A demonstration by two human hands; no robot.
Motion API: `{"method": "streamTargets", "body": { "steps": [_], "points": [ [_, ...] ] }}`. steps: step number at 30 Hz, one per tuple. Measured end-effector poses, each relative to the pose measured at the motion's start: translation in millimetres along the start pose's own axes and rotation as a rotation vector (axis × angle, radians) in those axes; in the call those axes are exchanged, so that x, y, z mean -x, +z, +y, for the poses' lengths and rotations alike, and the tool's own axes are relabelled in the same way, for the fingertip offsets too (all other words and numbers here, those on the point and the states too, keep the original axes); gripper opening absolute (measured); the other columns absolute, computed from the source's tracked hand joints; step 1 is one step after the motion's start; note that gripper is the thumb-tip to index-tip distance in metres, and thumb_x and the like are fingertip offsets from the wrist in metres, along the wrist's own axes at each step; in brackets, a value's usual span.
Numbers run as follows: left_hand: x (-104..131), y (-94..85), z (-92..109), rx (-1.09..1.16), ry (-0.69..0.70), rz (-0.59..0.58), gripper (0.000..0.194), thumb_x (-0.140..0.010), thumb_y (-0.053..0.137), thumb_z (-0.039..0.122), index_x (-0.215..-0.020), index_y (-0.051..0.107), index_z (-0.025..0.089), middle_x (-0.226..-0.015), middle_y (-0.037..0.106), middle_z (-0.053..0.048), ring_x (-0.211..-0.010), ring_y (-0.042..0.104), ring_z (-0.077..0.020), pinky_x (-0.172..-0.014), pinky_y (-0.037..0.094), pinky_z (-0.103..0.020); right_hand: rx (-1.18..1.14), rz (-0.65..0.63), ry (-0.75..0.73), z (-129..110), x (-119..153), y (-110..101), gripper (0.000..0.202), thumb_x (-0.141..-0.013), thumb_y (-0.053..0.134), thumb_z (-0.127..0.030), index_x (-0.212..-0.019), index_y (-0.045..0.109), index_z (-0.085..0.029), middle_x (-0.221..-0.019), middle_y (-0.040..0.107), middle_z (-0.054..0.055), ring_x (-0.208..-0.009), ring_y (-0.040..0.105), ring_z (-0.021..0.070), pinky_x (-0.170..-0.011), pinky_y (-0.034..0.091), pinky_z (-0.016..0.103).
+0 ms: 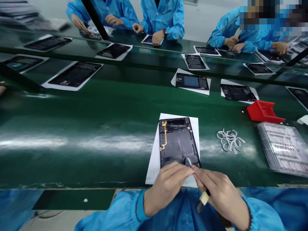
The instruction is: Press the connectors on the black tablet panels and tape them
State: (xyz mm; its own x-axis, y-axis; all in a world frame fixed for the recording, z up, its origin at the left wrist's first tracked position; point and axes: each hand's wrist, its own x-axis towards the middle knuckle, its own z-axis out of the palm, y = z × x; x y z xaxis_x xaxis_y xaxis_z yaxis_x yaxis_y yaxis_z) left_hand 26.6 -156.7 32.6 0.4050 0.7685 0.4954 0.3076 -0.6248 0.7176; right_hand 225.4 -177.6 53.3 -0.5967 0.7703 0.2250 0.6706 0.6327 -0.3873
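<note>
A dark tablet housing (176,142) with an orange flex cable (165,134) lies open-side up on a white sheet (154,166) at the table's front edge. Over its near end my two hands meet, fingertips pinched together. My left hand (166,184) is closed on a thin white strip (188,161), which curls up between the fingertips. Closed as well, my right hand (220,191) touches the strip's end with its fingertips. A stick-like tool with a black and cream handle (203,199) is tucked in that hand; its working end is hidden.
Curled white strips (230,140) lie in a heap to the right. Beyond them are a stack of clear trays (281,149) and a red bin (264,111). Several tablet housings on sheets line the raised shelf (134,69). People in blue smocks (163,16) work across the table.
</note>
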Motion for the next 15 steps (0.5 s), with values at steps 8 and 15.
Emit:
{"method": "streamTargets", "body": {
  "steps": [8, 15],
  "points": [
    [4.2, -12.8, 1.1, -0.361, 0.116, -0.162, 0.028, -0.098, 0.036, 0.015, -0.103, 0.063, 0.013, -0.085, 0.072, -0.009, -0.071, 0.066, -0.0192, -0.065, 0.054, -0.031, 0.094, -0.041, -0.026, -3.3, -17.7, -8.2, 0.027, -0.095, 0.035, -0.013, -0.103, 0.061, -0.011, -0.078, 0.067, 0.008, -0.065, 0.065, 0.0188, -0.06, 0.052, 0.03],
    [63.0, -77.8, -9.0, 0.013, -0.537, -0.341, 0.027, -0.088, 0.06, 0.033, -0.115, 0.06, 0.029, -0.072, 0.071, 0.003, -0.059, 0.066, -0.013, -0.056, 0.052, -0.016, 0.186, -0.057, 0.425, 55.8, -20.7, 2.0, 0.015, -0.086, 0.052, -0.015, -0.083, 0.066, -0.02, -0.076, 0.07, 0.005, -0.062, 0.066, 0.0191, -0.053, 0.042, 0.027]
  ]
}}
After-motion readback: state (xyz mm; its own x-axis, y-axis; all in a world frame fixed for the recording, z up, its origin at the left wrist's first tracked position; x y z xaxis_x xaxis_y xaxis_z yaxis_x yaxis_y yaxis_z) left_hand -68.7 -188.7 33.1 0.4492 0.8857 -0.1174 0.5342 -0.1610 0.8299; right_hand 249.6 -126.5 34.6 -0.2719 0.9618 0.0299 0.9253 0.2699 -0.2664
